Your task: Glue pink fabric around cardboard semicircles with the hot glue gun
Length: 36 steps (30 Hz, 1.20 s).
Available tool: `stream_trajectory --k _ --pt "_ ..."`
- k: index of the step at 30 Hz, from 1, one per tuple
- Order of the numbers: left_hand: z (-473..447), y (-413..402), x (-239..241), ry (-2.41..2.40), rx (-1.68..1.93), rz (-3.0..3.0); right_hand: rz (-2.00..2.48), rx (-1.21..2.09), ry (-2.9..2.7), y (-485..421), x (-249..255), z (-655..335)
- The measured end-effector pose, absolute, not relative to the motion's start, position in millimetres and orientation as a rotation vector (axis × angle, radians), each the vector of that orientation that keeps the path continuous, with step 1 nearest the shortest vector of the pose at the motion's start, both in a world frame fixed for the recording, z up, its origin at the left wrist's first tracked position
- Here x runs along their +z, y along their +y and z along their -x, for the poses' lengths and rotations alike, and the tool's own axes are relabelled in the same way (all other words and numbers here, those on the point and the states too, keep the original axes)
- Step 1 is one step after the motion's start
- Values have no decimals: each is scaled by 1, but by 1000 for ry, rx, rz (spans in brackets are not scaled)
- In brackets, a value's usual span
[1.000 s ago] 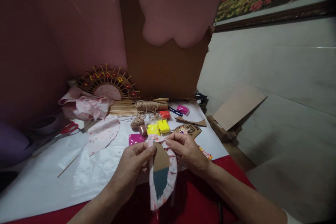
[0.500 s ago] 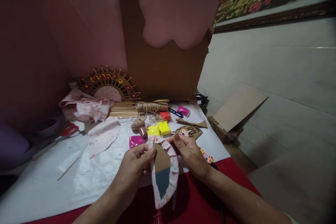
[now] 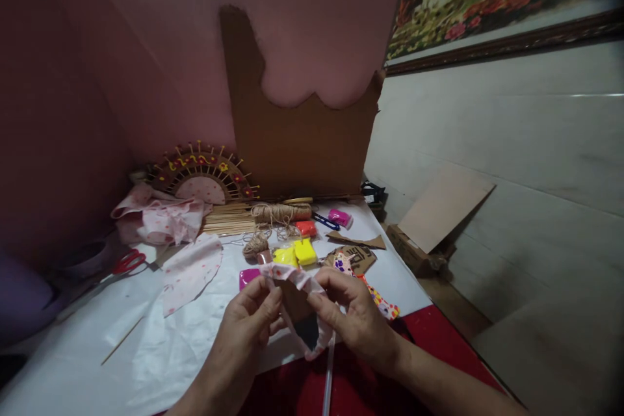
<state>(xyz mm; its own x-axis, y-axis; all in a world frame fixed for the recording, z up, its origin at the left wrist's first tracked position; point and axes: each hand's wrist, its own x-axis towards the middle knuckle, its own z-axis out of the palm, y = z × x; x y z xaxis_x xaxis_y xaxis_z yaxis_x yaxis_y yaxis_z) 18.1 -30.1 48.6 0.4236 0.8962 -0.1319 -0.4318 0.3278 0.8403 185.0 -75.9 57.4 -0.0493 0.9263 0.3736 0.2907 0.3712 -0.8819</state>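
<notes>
Between both hands is a cardboard piece (image 3: 293,304) with a curved edge, wrapped along its rim in pink spotted fabric; its lower part is dark blue-grey. My left hand (image 3: 244,328) pinches the left side, thumb in front. My right hand (image 3: 361,318) grips the upper right rim, thumb on the folded fabric. The piece is tilted, its lower end towards me. A thin translucent stick (image 3: 328,377) shows below the right hand, over the red cloth (image 3: 375,377). Just beyond the hands lie a magenta packet (image 3: 248,277) and yellow packets (image 3: 305,251).
On the white sheet (image 3: 166,351) lie red-handled scissors (image 3: 129,262), cut fabric (image 3: 192,273), a thin stick (image 3: 121,340), twine (image 3: 280,212), a blue cutter (image 3: 325,221) and cardboard scraps (image 3: 363,260). A decorated fan-shaped piece (image 3: 199,188) and large cardboard (image 3: 302,149) stand behind.
The cardboard piece has tilted and looks foreshortened. My right hand has moved inward, its fingers now closed on the fabric rim. The view has tipped slightly upward.
</notes>
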Motion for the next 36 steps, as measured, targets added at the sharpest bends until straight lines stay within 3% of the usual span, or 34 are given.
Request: stream_trajectory --k 11,15,22,36 --pt "-22 -35 51 759 960 -817 1153 463 -1810 -79 55 -180" --pt "-21 -36 54 798 895 -803 1146 566 -1769 -79 56 -181" --pt "-17 -37 61 748 873 -796 1126 1089 -1493 -77 59 -186" --pt "-15 -39 57 901 776 -1070 1263 828 -1658 -76 60 -187"
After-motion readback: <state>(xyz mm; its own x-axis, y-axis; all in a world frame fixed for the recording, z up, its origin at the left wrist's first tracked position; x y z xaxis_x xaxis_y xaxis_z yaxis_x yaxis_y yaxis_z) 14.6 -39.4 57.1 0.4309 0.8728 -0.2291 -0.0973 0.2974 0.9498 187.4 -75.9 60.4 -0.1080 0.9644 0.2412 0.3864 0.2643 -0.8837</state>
